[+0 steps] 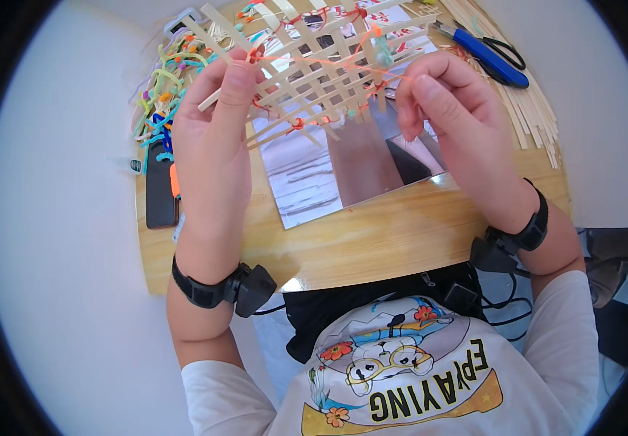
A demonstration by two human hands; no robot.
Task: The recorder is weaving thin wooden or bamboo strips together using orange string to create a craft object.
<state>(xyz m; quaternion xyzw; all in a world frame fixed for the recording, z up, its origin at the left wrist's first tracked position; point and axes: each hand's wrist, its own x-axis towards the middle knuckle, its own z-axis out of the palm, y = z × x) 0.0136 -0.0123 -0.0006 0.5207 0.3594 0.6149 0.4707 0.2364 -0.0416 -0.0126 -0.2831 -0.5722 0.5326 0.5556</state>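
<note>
- A person sits at a small wooden desk (pixel 372 247), seen from above, both forearms coming up from the lower edge.
- Both hands hold up a lattice (pixel 321 62) of flat pale strips, tied at the crossings with red and teal ties, above the far half of the desk.
- The left hand (pixel 216 145) has its grip clamped on the lattice's left edge, thumb pressed on a strip.
- The right hand (pixel 452 116) has its grip pinched together at the lattice's lower right corner, fingers curled.
- Under the lattice lies a shiny sheet (pixel 350 174) on the desk.
- A heap of coloured ties (pixel 161 94) lies at the desk's left edge, with a black case (pixel 160 189) just below it.
- Blue-handled scissors (pixel 492 58) rest at the right on a bundle of loose strips (pixel 532 109).
- Each wrist wears a black band.
</note>
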